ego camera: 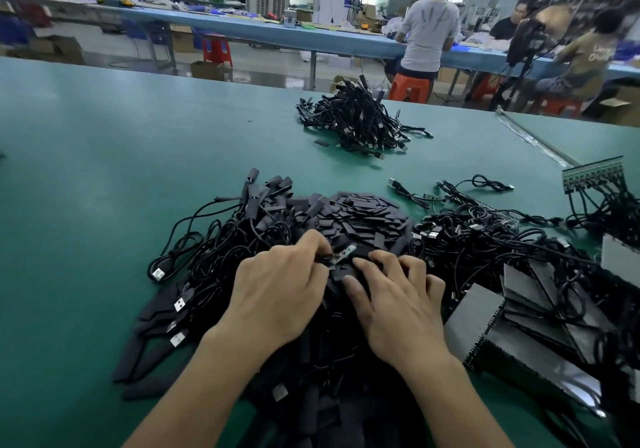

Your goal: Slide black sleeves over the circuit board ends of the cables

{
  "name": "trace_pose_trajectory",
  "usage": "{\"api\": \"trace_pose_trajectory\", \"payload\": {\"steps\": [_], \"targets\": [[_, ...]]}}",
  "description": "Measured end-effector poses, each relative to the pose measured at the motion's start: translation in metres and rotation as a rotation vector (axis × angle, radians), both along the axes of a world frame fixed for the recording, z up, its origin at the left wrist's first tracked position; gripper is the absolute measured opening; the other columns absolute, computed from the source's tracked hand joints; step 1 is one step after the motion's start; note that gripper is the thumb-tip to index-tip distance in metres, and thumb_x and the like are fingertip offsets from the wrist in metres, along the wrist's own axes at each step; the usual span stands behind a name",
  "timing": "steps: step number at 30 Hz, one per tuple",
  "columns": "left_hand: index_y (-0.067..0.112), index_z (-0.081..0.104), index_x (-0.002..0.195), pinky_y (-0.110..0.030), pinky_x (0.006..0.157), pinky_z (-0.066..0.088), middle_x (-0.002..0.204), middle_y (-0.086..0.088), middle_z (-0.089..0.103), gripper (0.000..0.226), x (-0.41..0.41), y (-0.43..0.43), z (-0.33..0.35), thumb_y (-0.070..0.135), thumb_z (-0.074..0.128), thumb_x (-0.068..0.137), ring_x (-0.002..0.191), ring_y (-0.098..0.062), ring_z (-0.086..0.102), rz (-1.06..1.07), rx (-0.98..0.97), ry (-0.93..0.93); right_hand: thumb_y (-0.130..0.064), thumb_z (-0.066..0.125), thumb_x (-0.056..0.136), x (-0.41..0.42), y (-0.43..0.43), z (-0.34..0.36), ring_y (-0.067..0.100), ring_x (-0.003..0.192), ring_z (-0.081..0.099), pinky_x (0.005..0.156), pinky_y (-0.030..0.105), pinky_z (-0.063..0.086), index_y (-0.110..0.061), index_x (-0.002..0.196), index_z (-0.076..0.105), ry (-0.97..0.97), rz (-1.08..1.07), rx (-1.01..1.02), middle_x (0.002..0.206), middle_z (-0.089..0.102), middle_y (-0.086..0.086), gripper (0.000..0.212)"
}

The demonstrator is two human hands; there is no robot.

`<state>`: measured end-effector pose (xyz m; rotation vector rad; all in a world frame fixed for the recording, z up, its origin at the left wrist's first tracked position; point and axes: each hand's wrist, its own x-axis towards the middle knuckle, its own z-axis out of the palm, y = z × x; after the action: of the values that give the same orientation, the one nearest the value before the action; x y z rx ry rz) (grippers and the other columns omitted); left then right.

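Observation:
My left hand [280, 286] pinches a cable whose small circuit board end [343, 252] pokes out past its fingertips, over a heap of flat black sleeves [367, 213]. My right hand [394, 295] is close beside it, fingers curled down on a black sleeve [360, 255] just right of the board. Black USB cables with sleeves on them [221, 239] lie tangled to the left. Bare cables [485, 236] pile up to the right.
Another cable pile [360, 121] sits farther back on the green table [104, 170]. Silver bags [519, 336] and a rack of circuit boards [592, 173] lie at the right. People sit at a blue bench behind.

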<state>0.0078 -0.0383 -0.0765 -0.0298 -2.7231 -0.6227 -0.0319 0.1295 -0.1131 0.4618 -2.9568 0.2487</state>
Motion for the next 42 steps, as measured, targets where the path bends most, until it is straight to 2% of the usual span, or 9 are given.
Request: {"api": "trace_pose_trajectory", "payload": {"steps": [7,12,18,25,29,32,38,40,42], "targets": [[0.043,0.058,0.096,-0.015,0.061,0.033,0.081,0.023,0.06,0.039,-0.002,0.002,-0.01,0.066,0.027,0.091,0.074,0.0,0.054,0.031,0.091,0.009,-0.046,0.022,0.097,-0.001,-0.002,0.005,0.014,0.112,0.027,0.082,0.034,0.018,-0.039,0.13,0.051,-0.009,-0.085,-0.084,0.122,0.048,-0.015,0.044],[0.041,0.061,0.097,-0.007,0.064,0.031,0.088,0.025,0.063,0.023,-0.001,0.001,-0.02,0.056,0.044,0.094,0.077,0.001,0.055,0.018,0.1,0.076,-0.05,0.035,0.092,-0.004,-0.005,0.011,0.021,0.111,0.034,0.089,0.041,0.024,-0.042,0.136,0.048,-0.1,-0.164,-0.043,0.115,0.05,-0.007,0.046],[0.039,0.068,0.116,-0.006,0.065,0.036,0.093,0.022,0.072,0.021,-0.002,0.001,-0.026,0.036,0.058,0.098,0.078,0.002,0.062,0.058,0.151,0.133,-0.046,0.051,0.094,-0.002,-0.003,0.004,0.013,0.098,0.028,0.082,0.035,0.02,-0.039,0.101,0.063,0.066,-0.178,-0.179,0.098,0.041,-0.012,0.016],[0.04,0.066,0.123,-0.011,0.05,0.025,0.051,0.024,0.048,0.027,-0.002,0.001,-0.026,0.036,0.058,0.098,0.058,0.013,0.052,0.109,0.247,0.134,-0.04,0.06,0.093,0.002,0.001,-0.002,0.004,0.095,0.038,0.087,0.032,0.024,-0.031,0.093,0.07,0.2,-0.129,-0.51,0.089,0.054,-0.022,0.014],[0.045,0.06,0.127,-0.016,0.053,0.035,0.09,0.025,0.072,0.031,-0.004,0.0,-0.029,0.039,0.054,0.098,0.057,0.009,0.054,0.081,0.285,0.108,-0.031,0.062,0.094,0.002,0.007,0.001,0.002,0.083,0.057,0.077,0.024,0.047,-0.028,0.096,0.065,0.141,-0.138,-0.778,0.081,0.062,-0.018,0.005],[0.052,0.052,0.124,-0.022,0.057,0.042,0.089,0.034,0.068,0.032,-0.005,0.0,-0.03,0.038,0.059,0.096,0.057,-0.001,0.059,0.082,0.339,0.115,-0.028,0.065,0.093,0.002,0.008,0.004,0.01,0.085,0.064,0.075,0.023,0.052,-0.03,0.096,0.066,0.067,-0.113,-0.713,0.085,0.067,-0.009,0.003],[0.049,0.051,0.109,-0.028,0.056,0.047,0.089,0.034,0.068,0.022,-0.005,-0.001,-0.032,0.035,0.059,0.094,0.056,-0.007,0.06,0.075,0.388,0.143,-0.058,0.044,0.079,0.006,0.003,0.014,0.003,0.079,0.052,0.084,0.041,0.044,-0.03,0.059,0.06,-0.057,-0.071,-0.546,0.068,0.058,-0.015,0.038],[0.048,0.052,0.107,-0.025,0.053,0.046,0.09,0.035,0.067,0.019,-0.006,-0.001,-0.032,0.034,0.059,0.095,0.056,-0.007,0.06,0.07,0.384,0.148,-0.063,0.029,0.084,0.005,0.001,0.014,0.003,0.073,0.053,0.082,0.04,0.043,-0.019,0.059,0.064,-0.061,-0.11,-0.569,0.068,0.059,-0.01,0.061],[0.047,0.052,0.106,-0.023,0.052,0.043,0.09,0.035,0.068,0.018,-0.006,-0.001,-0.033,0.034,0.059,0.095,0.054,-0.007,0.059,0.068,0.389,0.15,-0.049,0.033,0.095,0.001,-0.001,0.013,0.007,0.074,0.058,0.084,0.042,0.047,-0.021,0.075,0.067,-0.006,-0.145,-0.555,0.073,0.063,-0.01,0.049]]}}
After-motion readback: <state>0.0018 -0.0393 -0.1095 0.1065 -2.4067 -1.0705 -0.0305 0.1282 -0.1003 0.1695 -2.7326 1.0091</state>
